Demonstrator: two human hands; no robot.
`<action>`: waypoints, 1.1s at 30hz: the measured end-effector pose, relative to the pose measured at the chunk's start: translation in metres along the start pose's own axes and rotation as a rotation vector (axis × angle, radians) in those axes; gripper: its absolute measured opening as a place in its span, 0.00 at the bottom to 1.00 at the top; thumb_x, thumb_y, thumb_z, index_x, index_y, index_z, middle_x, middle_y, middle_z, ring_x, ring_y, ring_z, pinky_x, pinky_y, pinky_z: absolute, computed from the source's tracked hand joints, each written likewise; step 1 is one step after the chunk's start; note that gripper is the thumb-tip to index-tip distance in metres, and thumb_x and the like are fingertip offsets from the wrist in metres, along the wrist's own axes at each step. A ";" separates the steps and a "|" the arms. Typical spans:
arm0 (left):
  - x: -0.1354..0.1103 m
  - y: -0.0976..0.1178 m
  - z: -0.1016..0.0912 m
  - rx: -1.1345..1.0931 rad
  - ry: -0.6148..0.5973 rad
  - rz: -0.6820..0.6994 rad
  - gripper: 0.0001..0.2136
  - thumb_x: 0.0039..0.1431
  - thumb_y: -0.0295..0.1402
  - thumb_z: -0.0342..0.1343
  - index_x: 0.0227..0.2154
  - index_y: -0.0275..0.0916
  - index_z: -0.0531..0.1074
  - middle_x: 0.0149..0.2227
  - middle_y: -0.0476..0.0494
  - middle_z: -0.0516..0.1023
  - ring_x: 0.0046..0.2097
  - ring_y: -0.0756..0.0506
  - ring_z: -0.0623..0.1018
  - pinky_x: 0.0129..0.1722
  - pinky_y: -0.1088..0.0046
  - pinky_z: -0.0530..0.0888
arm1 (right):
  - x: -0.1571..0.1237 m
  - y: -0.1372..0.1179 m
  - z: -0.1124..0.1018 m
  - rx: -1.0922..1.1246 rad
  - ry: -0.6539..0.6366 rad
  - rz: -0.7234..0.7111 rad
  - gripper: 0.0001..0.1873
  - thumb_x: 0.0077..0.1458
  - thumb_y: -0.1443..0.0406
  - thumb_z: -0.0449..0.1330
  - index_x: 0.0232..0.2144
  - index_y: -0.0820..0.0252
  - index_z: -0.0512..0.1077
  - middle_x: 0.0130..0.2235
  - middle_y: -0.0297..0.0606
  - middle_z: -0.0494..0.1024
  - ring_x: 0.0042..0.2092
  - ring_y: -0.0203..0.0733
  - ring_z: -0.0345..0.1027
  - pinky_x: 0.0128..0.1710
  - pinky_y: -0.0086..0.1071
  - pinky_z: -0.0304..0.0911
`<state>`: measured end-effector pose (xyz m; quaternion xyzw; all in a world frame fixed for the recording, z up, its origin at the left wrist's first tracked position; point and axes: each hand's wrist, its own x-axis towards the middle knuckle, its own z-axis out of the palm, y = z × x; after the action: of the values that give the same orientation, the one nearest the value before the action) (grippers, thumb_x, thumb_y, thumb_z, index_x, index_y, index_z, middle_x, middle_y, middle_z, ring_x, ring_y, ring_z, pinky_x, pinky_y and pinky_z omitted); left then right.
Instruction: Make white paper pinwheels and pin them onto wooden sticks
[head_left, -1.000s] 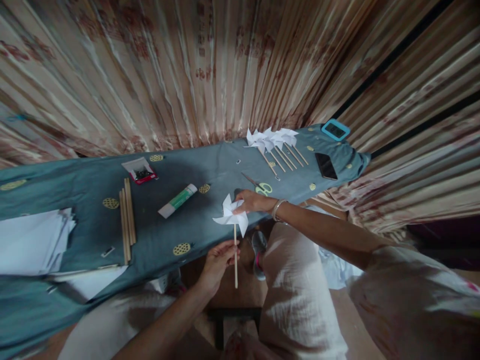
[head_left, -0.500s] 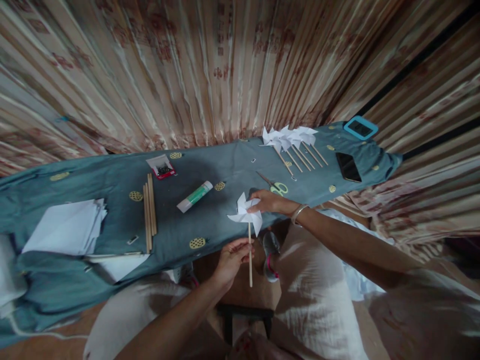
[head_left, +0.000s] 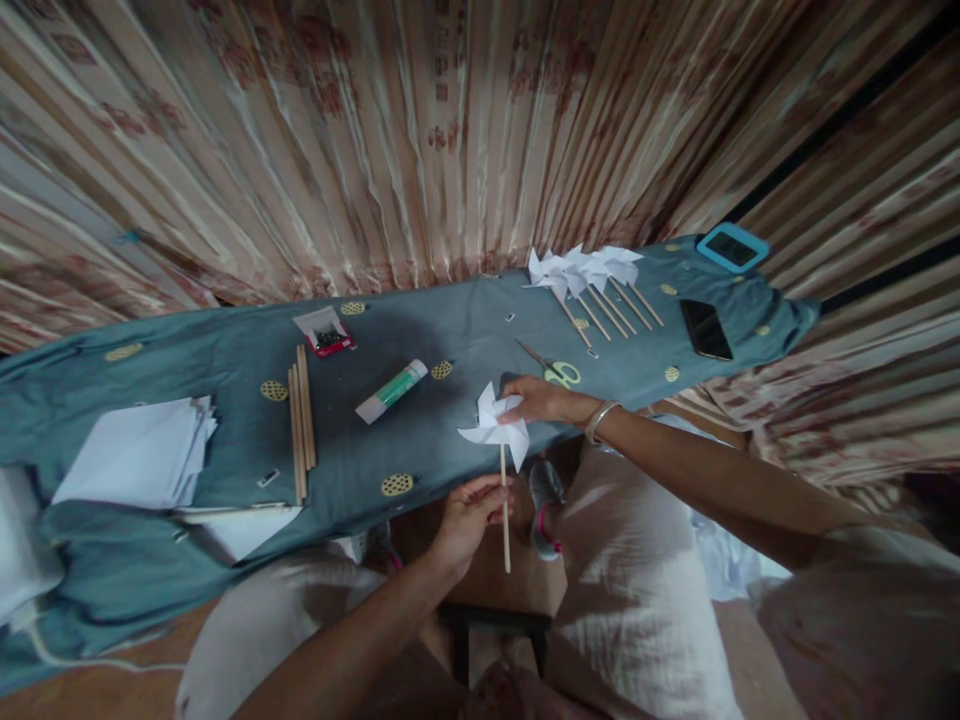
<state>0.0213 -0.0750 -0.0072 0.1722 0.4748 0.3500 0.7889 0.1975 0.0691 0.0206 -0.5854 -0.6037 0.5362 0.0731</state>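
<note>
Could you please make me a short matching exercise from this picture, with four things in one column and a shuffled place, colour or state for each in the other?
Things
1. Left hand
2. Right hand
3. Tube
4. Phone

Descriptions
A. Lies near the blue-framed device
B. Has fingers at the white paper blades of the held pinwheel
C. Green in the middle, with pale ends
D. Has fingers around the stick below the white blades

Right pairs: 1-D, 2-B, 3-C, 4-A

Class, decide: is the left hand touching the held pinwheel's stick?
Touching: the head view shows the left hand pinching the pinwheel's stick below the paper blades.
</note>
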 end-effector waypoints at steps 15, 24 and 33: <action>0.002 -0.001 -0.006 0.021 -0.019 0.030 0.20 0.33 0.41 0.73 0.31 0.36 0.82 0.27 0.46 0.79 0.29 0.52 0.74 0.33 0.76 0.69 | 0.003 -0.004 -0.003 0.016 -0.050 0.008 0.13 0.35 0.66 0.71 0.25 0.64 0.72 0.23 0.29 0.71 0.24 0.30 0.63 0.20 0.22 0.59; 0.002 0.001 -0.008 0.039 0.025 0.047 0.14 0.34 0.38 0.71 0.27 0.38 0.82 0.25 0.48 0.78 0.27 0.52 0.72 0.32 0.76 0.67 | 0.005 -0.001 -0.003 0.029 -0.061 0.005 0.16 0.33 0.64 0.73 0.25 0.64 0.73 0.22 0.29 0.71 0.24 0.29 0.63 0.20 0.21 0.59; 0.001 0.006 -0.008 0.064 0.036 0.059 0.12 0.36 0.37 0.69 0.26 0.37 0.82 0.24 0.47 0.77 0.27 0.52 0.71 0.32 0.75 0.67 | 0.003 -0.002 -0.004 0.020 -0.062 0.014 0.16 0.33 0.63 0.73 0.25 0.64 0.73 0.23 0.30 0.71 0.26 0.32 0.65 0.24 0.24 0.64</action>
<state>0.0121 -0.0700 -0.0085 0.2050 0.4946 0.3610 0.7636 0.1979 0.0743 0.0222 -0.5719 -0.5960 0.5608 0.0565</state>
